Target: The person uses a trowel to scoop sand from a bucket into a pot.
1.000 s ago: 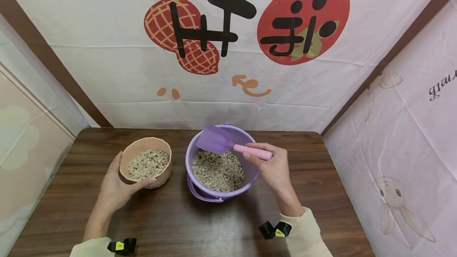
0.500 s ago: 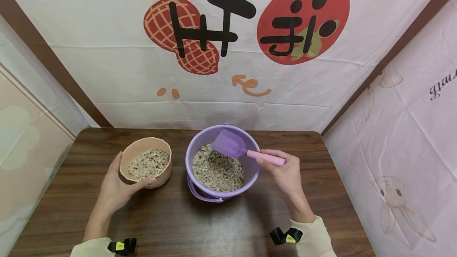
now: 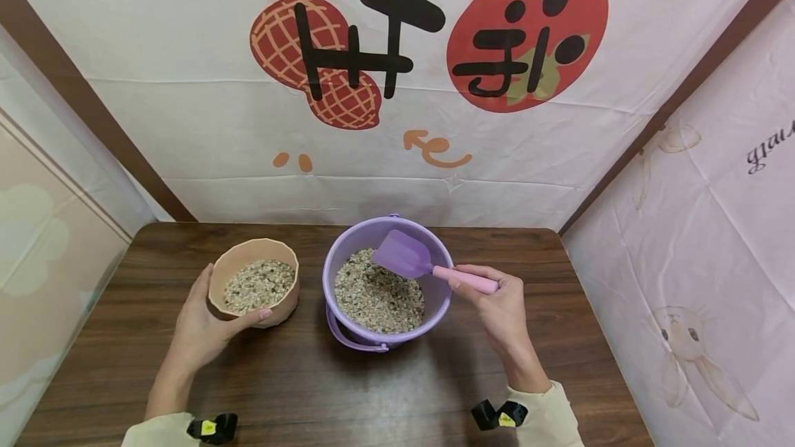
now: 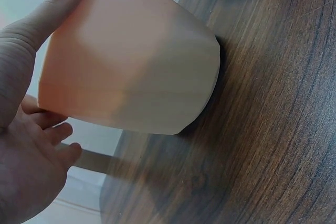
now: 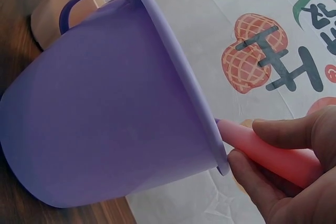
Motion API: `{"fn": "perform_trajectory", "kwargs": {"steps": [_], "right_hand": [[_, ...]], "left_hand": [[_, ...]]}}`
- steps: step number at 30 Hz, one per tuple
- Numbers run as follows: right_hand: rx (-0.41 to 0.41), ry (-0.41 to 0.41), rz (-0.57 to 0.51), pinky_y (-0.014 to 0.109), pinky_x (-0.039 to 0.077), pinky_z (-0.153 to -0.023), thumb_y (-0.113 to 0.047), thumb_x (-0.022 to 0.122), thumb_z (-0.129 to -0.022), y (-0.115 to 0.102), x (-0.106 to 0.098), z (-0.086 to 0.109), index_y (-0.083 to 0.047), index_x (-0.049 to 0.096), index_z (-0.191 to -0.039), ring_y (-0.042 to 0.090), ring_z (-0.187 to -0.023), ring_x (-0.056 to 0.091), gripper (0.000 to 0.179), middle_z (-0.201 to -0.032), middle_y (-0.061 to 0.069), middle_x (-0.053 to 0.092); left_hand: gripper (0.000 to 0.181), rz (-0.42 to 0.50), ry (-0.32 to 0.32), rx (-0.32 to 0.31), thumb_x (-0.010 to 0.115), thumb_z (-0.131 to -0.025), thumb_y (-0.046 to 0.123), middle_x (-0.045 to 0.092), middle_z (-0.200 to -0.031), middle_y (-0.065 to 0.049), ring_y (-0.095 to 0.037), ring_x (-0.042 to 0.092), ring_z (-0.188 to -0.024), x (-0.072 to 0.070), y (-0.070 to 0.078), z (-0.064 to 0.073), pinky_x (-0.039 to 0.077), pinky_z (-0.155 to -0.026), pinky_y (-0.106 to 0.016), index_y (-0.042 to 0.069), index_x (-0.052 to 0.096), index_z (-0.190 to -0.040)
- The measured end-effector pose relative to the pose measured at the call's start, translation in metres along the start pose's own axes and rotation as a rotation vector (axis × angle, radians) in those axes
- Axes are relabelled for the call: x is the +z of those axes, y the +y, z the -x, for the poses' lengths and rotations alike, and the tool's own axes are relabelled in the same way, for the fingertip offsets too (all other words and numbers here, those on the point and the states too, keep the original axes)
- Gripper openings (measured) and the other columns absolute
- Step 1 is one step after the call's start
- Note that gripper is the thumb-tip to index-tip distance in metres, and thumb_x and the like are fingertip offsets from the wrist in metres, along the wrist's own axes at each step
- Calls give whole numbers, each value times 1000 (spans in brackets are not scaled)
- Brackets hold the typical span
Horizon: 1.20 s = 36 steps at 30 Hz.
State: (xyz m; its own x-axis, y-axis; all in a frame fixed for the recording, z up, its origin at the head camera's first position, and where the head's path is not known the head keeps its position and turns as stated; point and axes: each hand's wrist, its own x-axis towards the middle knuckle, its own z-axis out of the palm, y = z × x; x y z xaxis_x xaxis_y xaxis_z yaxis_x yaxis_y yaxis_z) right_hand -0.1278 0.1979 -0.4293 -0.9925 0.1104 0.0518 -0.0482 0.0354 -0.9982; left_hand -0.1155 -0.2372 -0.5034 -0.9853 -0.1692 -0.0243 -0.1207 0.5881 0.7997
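On the left of the table, my left hand [image 3: 201,333] holds a peach faceted bowl [image 4: 126,51], with its thumb along the near side and fingers around the left. Pale speckled grains [image 3: 259,286] fill part of the bowl. Right of it stands a purple bucket [image 5: 110,103] with more of these grains [image 3: 375,302] inside. My right hand [image 3: 499,305] grips the pink handle of a toy shovel [image 3: 402,254] at the bucket's right rim. The shovel's purple blade lies inside the bucket's outline, over the grains, with none showing on it.
The bucket's carrying handle [image 3: 348,342] hangs down at its front left. Behind the brown wood-grain table [image 3: 310,399] hangs a white printed cloth [image 3: 217,150], close to the bucket. Another printed cloth [image 3: 695,281] borders the right side.
My right hand has drawn the shovel to the right and slightly toward me, so its blade has left the bucket's far-left rim. Left hand, bowl and bucket have stayed put.
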Motion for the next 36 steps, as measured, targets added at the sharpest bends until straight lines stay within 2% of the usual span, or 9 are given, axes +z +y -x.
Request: {"fn": "perform_trajectory", "kwargs": {"steps": [6,11,16,18,21,24,29,32,36], "right_hand": [[-10,-5,7,27,58,-78,-2,85,-81,0,0,0,9,73,-110,22,-102,71,33,-97,20,75],[-18,-13,7,27,59,-77,-1,85,-81,1,0,1,8,74,-109,22,-101,72,31,-97,20,75],[-23,-21,0,27,59,-76,-1,84,-81,1,0,1,9,74,-109,22,-100,72,32,-97,21,75],[-22,-18,4,26,59,-76,-1,84,-81,1,0,1,10,73,-110,21,-100,72,32,-97,21,75],[-17,-13,6,26,58,-75,-1,84,-81,0,0,1,10,73,-110,20,-99,72,33,-96,21,75],[-17,-4,20,25,58,-73,0,85,-80,0,0,0,9,74,-109,19,-96,72,32,-96,20,76],[-17,2,31,25,58,-72,0,85,-80,-1,0,0,8,75,-109,18,-94,72,31,-96,20,76],[-13,1,38,25,58,-71,0,85,-80,-1,0,1,7,75,-108,18,-93,72,30,-95,19,76],[-9,2,45,25,58,-71,0,85,-80,-2,0,1,6,76,-107,18,-91,73,29,-95,18,76]], "left_hand": [[134,-23,-1,24,92,-73,41,10,-164,-32,-55,18,-146,-2,-1,1,23,-109,-75,0,0,-162],[136,-75,10,95,92,-73,42,3,-164,-32,-54,9,-148,-2,4,2,18,-111,-75,-1,-2,-161],[138,-101,62,214,94,-70,40,5,-164,-32,-51,2,-150,0,30,6,8,-116,-70,1,-1,-162],[135,-57,58,257,95,-70,36,11,-164,-31,-50,8,-150,3,45,8,12,-116,-70,3,1,-163],[129,29,-16,294,95,-72,33,22,-161,-30,-49,22,-146,10,67,13,22,-113,-70,5,7,-163],[127,79,-127,311,95,-71,35,26,-161,-26,-45,27,-145,19,84,17,27,-111,-69,9,11,-164],[135,95,-273,332,96,-65,44,14,-168,-16,-41,15,-151,38,100,20,21,-116,-66,17,11,-165],[141,89,-309,334,98,-60,48,10,-168,-14,-40,11,-152,49,107,19,19,-117,-65,17,9,-165],[149,61,-308,343,98,-53,53,10,-168,-18,-42,12,-152,58,113,13,18,-116,-67,14,7,-165]]}}
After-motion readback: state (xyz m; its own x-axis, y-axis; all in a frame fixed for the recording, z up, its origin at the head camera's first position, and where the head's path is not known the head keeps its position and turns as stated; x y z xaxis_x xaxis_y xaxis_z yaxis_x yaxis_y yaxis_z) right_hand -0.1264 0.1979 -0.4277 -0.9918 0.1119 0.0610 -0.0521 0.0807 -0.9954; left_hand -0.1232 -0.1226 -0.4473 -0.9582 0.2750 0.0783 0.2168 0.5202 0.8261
